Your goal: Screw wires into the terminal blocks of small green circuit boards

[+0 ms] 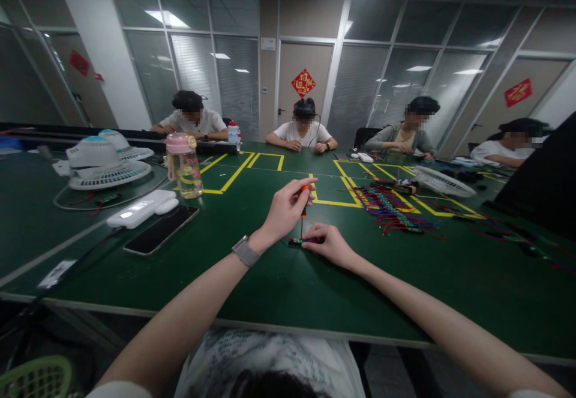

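Note:
My left hand [288,206] is wrapped round the orange and black handle of a screwdriver [305,203], which stands upright with its shaft pointing down. The tip meets a small green circuit board [296,241] lying on the green table [270,290]. From the right, my right hand [327,243] pinches the board's end, where dark and coloured wires show between the fingers. A watch with a grey band sits on my left wrist. Exactly where the tip touches the board is too small to make out.
Right of my hands lies a row of wired circuit boards [396,206]. To the left are a phone [161,230], a white power strip [141,208], a pink-lidded bottle [185,167] and white fans [108,161]. Several people sit across the table, which has yellow tape markings [236,173].

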Tool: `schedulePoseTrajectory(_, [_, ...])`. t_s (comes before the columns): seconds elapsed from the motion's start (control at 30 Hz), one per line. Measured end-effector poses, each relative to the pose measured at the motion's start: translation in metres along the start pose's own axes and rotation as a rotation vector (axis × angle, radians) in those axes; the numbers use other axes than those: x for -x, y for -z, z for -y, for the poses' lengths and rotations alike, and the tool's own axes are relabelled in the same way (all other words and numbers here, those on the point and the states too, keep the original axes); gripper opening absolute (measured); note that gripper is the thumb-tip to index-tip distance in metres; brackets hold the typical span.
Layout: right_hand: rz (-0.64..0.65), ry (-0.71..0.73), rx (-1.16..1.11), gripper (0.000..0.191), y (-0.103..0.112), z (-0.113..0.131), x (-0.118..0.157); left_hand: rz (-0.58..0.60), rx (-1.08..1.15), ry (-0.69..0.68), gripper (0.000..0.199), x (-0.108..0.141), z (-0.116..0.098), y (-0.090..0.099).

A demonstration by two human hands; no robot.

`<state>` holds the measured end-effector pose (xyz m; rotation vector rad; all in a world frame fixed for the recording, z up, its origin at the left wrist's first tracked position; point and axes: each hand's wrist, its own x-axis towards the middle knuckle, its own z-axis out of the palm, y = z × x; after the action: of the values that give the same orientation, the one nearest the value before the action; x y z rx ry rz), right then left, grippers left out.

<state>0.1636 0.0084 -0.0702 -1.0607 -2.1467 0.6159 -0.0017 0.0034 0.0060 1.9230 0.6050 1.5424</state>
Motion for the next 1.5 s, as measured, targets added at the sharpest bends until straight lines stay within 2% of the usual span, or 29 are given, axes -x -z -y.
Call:
schedulePoseTrajectory(0.33, [-0.006,0.009,0.007,0.012,0.0003,0.0001,0.0016,-0.023,0.003,0.006,0.026,-0.0003,-0.0029,-0.0013])
schedulePoseTrajectory(0.53, [0.018,-0.013,-0.047,0.021,0.0001,0.0052,0.0007,-0.016,-0.013,-0.005,0.027,0.0002,-0.0015,-0.0010])
schedulePoseTrajectory(0.87, [0.026,-0.032,-0.130,0.015,0.0007,0.0049,0.0011,0.002,-0.028,-0.017,0.028,0.0008,0.0007,-0.0009])
schedulePoseTrajectory(1.17, [0.000,-0.031,-0.196,0.014,-0.0008,0.0052,0.0006,-0.057,-0.345,-0.152,0.024,0.0048,-0.0029,-0.0001])
schedulePoseTrajectory(1.37, [0.012,-0.040,-0.210,0.015,0.0000,0.0063,0.0011,-0.005,-0.042,-0.012,0.031,0.0038,0.0009,-0.0014])
schedulePoseTrajectory(1.5, [0.013,-0.044,-0.208,0.013,0.0004,0.0069,0.0011,-0.056,-0.161,-0.026,0.020,0.0021,0.0007,0.0011])
